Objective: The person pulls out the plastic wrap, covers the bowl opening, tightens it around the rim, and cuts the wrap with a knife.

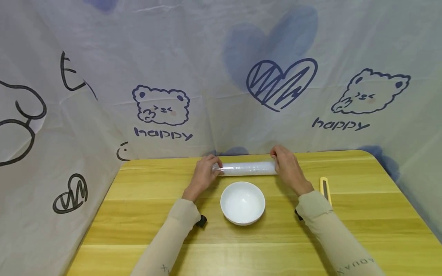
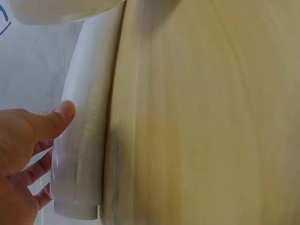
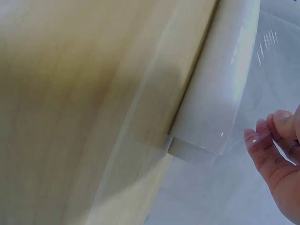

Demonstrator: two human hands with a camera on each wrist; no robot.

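Note:
A roll of cling film (image 1: 246, 168) lies crosswise on the table behind a white bowl (image 1: 243, 203). At its left end my left hand (image 1: 204, 171) grips the roll; the left wrist view has the thumb (image 2: 65, 110) on the film and the other fingers along the far side. Beyond the right end, my right hand (image 1: 287, 165) pinches the clear edge of the film between thumb and fingertips (image 3: 262, 136). In the right wrist view a transparent sheet (image 3: 267, 61) spreads from the roll toward that hand, and the core end (image 3: 192, 152) sticks out.
A yellow box cutter (image 1: 324, 188) lies beside the right forearm, partly covered by the sleeve. Behind the wooden table (image 1: 145, 226) hangs a pale printed cloth (image 1: 214, 76), close to the hands, and it continues along both sides.

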